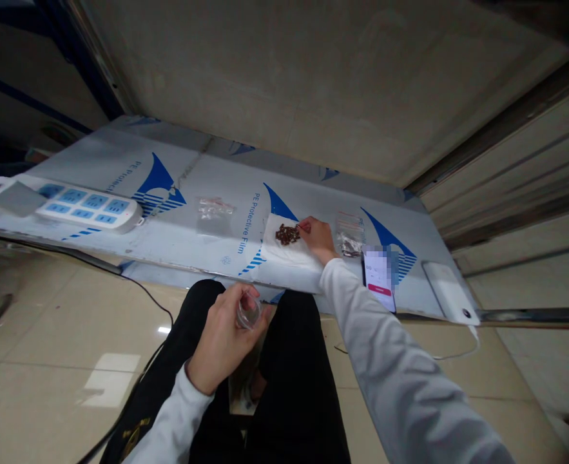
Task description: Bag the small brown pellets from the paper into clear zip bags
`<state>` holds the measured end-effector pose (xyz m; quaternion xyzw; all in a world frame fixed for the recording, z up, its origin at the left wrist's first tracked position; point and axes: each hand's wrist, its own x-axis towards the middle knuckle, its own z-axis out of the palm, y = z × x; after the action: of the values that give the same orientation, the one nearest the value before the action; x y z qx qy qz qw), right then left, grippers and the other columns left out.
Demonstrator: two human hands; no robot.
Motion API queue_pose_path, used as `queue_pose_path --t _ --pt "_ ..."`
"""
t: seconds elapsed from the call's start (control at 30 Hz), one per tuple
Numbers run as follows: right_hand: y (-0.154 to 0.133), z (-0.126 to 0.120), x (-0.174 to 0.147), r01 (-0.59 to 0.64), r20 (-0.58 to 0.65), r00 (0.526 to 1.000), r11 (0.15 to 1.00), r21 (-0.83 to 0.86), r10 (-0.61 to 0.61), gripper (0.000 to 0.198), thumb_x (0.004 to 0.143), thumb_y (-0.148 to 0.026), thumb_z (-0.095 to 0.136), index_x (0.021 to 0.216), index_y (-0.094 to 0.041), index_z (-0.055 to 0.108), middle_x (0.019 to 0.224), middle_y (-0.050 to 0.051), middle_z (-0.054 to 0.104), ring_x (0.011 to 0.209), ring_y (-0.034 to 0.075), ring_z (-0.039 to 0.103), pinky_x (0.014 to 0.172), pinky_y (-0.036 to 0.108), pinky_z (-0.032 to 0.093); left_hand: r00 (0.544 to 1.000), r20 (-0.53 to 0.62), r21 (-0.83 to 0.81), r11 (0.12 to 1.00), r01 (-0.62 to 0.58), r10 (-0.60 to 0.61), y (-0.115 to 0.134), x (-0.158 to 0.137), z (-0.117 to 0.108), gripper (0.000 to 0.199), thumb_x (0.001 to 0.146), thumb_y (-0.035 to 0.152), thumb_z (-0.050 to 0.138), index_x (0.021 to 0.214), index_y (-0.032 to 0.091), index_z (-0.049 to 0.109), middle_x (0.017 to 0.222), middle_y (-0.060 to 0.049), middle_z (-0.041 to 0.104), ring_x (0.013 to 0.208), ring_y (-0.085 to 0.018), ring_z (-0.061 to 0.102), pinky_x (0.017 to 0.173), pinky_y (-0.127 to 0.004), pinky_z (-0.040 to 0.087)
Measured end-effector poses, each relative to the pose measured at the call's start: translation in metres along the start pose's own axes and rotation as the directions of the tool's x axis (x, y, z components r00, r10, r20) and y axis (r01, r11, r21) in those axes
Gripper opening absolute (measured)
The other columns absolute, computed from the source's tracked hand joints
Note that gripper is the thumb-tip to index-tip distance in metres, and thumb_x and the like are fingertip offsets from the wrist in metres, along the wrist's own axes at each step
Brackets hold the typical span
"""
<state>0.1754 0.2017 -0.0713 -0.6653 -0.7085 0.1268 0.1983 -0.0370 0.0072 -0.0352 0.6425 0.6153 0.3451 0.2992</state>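
My left hand [231, 332] is wrapped round a small clear plastic cup [248, 312], held above my lap in front of the table edge. The cup's mouth faces up toward me; I cannot make out anything inside. On the table, my right hand [317, 237] reaches to a heap of small brown pieces [287, 234], its fingertips pinched at the heap's right side. Whatever is between those fingertips is too small to name. The heap lies on a white paper sheet [291, 256]. Right of that hand is a clear zip bag [349, 235] with dark contents.
Another clear bag [214, 216] lies left of the paper. A white power strip [91, 206] occupies the table's left end. At the right are a phone [379, 277] with a lit screen and a white device [451, 291] with a cable. The metal table [182, 241] wears protective film.
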Motion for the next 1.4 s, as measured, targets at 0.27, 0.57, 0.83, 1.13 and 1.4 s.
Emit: queue_pose_path --t 0.27,0.57,0.83,1.13,1.4 --pt "-0.015 -0.016 0.000 -0.062 -0.039 0.997 0.997 0.043 0.064 0.007 0.073 -0.017 0.064 0.079 -0.017 0.068 0.077 0.006 0.072 0.073 0.019 0.067 0.072 0.029 0.049 1.000 -0.016 -0.022 1.000 0.004 -0.005 -0.006 0.002 -0.004 0.018 0.078 0.032 0.062 0.089 0.021 0.052 0.072 0.002 0.057 0.067 -0.015 0.059 0.061 -0.025 0.044" --pt "-0.117 -0.075 -0.146 0.094 0.068 0.986 0.837 0.539 -0.154 0.008 0.073 -0.023 0.069 0.081 -0.021 0.067 0.075 -0.001 0.070 0.061 0.012 0.059 0.057 0.024 0.047 0.992 -0.098 -0.201 0.975 -0.095 0.077 0.020 0.013 0.000 0.019 0.072 0.017 0.061 0.088 0.020 0.051 0.083 0.000 0.061 0.077 -0.015 0.061 0.071 -0.025 0.047" --pt "-0.123 -0.086 -0.168 0.266 -0.004 0.959 0.892 0.365 -0.285 0.014 0.078 -0.021 0.067 0.089 -0.031 0.068 0.076 -0.001 0.070 0.066 0.018 0.063 0.063 0.033 0.052 0.983 -0.146 -0.294 0.945 -0.147 0.107 0.032 0.003 0.003 0.018 0.073 0.019 0.062 0.088 0.020 0.051 0.078 0.001 0.061 0.067 -0.012 0.059 0.064 -0.023 0.047" --pt "-0.116 -0.099 -0.169 0.398 0.003 0.907 0.863 0.311 -0.420 0.020 0.087 -0.030 0.059 0.106 -0.031 0.066 0.083 0.001 0.070 0.073 0.019 0.061 0.068 0.033 0.051 0.974 -0.193 -0.313 0.933 -0.179 0.122 0.022 -0.003 0.001 0.023 0.071 0.018 0.066 0.088 0.020 0.051 0.081 0.000 0.061 0.074 -0.014 0.060 0.070 -0.024 0.048" --pt "-0.018 -0.031 -0.032 0.270 -0.009 0.963 0.962 0.026 -0.270 0.032 0.079 -0.009 0.054 0.107 -0.017 0.067 0.106 0.009 0.067 0.083 0.018 0.063 0.080 0.032 0.050 0.978 -0.185 -0.226 0.964 -0.140 0.099 0.016 -0.007 0.006 0.021 0.076 0.026 0.067 0.088 0.020 0.051 0.080 0.000 0.060 0.072 -0.013 0.059 0.070 -0.025 0.048"
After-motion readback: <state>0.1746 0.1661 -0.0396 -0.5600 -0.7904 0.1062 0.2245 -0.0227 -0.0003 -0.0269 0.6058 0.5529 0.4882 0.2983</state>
